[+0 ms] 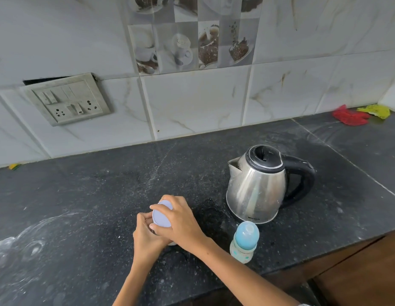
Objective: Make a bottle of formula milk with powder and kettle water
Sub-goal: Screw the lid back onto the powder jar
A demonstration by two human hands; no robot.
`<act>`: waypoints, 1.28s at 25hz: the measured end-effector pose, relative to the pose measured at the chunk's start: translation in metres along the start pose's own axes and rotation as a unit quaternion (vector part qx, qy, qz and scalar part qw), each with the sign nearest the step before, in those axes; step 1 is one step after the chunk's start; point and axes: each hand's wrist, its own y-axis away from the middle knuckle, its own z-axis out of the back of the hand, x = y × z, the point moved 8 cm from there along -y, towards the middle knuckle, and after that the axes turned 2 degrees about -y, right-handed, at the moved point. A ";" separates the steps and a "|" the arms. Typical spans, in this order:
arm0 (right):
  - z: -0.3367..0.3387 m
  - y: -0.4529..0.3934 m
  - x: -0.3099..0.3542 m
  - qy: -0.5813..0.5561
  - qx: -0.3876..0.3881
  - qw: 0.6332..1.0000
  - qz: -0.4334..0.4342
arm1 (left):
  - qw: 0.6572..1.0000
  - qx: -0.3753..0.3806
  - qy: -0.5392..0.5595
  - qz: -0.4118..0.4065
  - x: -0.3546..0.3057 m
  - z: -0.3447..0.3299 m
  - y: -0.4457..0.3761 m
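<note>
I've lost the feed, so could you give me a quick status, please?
Left hand holds container, right hand grips its lid. Baby bottle capped beside kettle. Nothing obstructing.

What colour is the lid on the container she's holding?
Pale lilac, almost white. The lid shows best in the head view, between the left hand and right hand.

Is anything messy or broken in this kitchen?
Yes. The switch plate on the wall hangs crooked, with a dark gap showing behind its top edge. White powdery smears mark the dark counter at the left, like something spilled. The kettle and baby bottle stand upright and look fine.
</note>
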 end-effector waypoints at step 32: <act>0.108 0.039 -0.049 0.099 0.091 0.983 -0.121 | 0.977 -0.011 -0.146 -0.156 -0.043 0.015 0.012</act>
